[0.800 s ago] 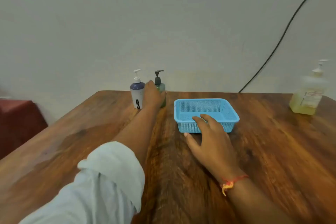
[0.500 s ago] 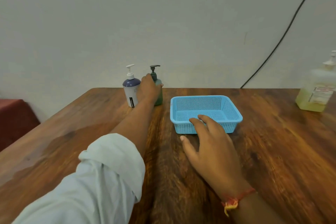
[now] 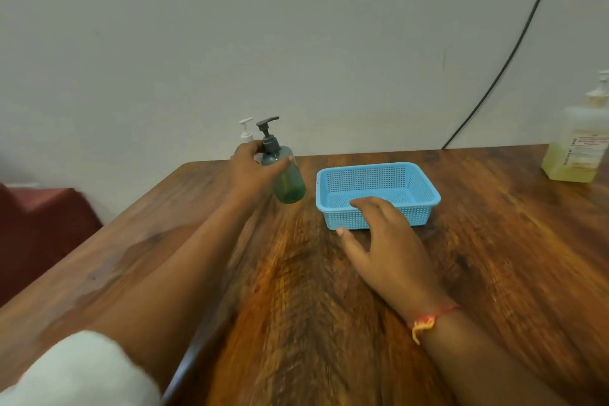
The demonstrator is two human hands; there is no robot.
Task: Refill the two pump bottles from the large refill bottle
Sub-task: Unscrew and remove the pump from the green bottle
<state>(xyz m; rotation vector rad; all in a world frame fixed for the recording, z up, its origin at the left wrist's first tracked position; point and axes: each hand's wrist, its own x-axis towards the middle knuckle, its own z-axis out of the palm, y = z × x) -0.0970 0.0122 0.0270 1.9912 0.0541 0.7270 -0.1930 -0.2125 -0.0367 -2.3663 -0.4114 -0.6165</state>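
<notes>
My left hand (image 3: 252, 170) grips the green pump bottle (image 3: 287, 180) near its neck and holds it tilted, lifted off the wooden table (image 3: 296, 290). Behind my hand only the white pump head of the second pump bottle (image 3: 246, 130) shows; its body is hidden. The large refill bottle (image 3: 581, 148), clear with yellowish liquid and a white pump, stands at the far right by the wall. My right hand (image 3: 385, 247) rests flat on the table, fingers spread, its fingertips touching the front wall of the blue basket (image 3: 425, 188).
The blue mesh basket holds nothing. A black cable (image 3: 514, 53) runs down the wall to the table's back edge. A dark red seat (image 3: 43, 224) sits off the table's left edge. The grey wall stands right behind the table.
My left hand has picked the green bottle up from beside the white one and brought it nearer and rightwards, tilted. My right hand stays at the basket's front.
</notes>
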